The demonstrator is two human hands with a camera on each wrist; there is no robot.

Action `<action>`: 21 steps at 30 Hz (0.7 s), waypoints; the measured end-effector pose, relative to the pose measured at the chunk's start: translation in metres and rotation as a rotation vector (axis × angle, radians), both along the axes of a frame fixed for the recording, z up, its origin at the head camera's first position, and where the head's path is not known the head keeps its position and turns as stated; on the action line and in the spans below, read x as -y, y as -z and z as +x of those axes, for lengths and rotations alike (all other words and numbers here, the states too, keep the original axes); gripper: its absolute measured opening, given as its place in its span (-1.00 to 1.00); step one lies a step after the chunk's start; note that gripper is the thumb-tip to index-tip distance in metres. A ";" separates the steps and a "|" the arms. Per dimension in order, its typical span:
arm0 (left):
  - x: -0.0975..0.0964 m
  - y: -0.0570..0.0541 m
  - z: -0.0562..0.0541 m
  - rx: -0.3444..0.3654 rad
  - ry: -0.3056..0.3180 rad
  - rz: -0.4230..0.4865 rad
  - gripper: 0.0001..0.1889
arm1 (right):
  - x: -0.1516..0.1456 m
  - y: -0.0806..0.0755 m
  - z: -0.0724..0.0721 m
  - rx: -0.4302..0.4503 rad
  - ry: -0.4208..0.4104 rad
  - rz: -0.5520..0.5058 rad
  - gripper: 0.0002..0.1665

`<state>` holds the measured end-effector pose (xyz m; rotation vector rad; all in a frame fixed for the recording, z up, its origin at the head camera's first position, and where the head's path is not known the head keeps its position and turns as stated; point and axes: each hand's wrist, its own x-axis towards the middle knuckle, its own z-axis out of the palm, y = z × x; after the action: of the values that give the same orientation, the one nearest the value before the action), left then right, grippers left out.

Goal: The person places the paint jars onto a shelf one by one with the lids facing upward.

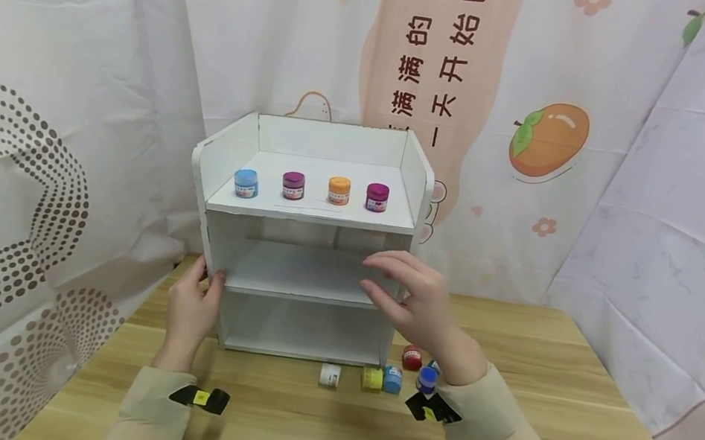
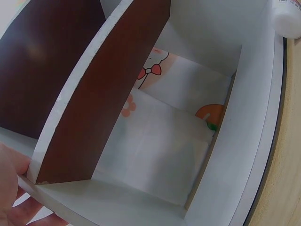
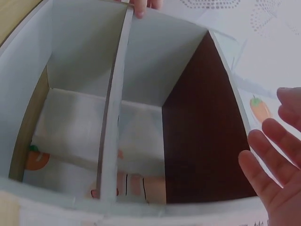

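A white shelf unit (image 1: pixel 312 219) is set on the wooden tabletop (image 1: pixel 270 419), its left side panel (image 1: pixel 198 187) held between thumb and fingers in the grip of the left hand (image 1: pixel 191 306), while the right hand (image 1: pixel 427 307) is poised near the unit's right side, its grip wide, thumb and fingers parted. Across the top board, a row is formed by light-blue (image 1: pixel 246 184), purple (image 1: pixel 292 186), orange (image 1: pixel 339 191) and purple paint jars (image 1: pixel 376 198); by the front right base, white (image 1: pixel 330 375), yellow (image 1: pixel 372 379), light-blue (image 1: pixel 393 380), red (image 1: pixel 412 358) and dark-blue jars (image 1: pixel 427 381) are scattered.
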<state>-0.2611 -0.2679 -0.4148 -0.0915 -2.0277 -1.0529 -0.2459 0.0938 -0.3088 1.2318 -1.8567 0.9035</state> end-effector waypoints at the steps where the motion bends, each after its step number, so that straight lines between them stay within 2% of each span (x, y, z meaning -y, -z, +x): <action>1: 0.000 0.000 0.000 0.002 0.001 0.002 -0.64 | -0.004 0.002 0.001 0.006 0.007 0.004 -0.64; 10: -0.001 -0.001 0.001 0.001 -0.001 -0.003 -0.64 | -0.041 0.023 0.004 0.041 0.035 0.007 -0.61; 15: -0.001 -0.001 0.002 0.004 0.002 0.000 -0.63 | -0.060 0.034 0.006 0.122 0.108 0.043 -0.60; 21: -0.002 -0.001 0.002 0.006 0.002 -0.004 -0.62 | -0.075 0.048 0.006 0.170 0.198 0.127 -0.60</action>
<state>-0.2592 -0.2663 -0.4140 -0.0923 -2.0360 -1.0513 -0.2401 0.1688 -0.3569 1.0488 -2.1571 0.8133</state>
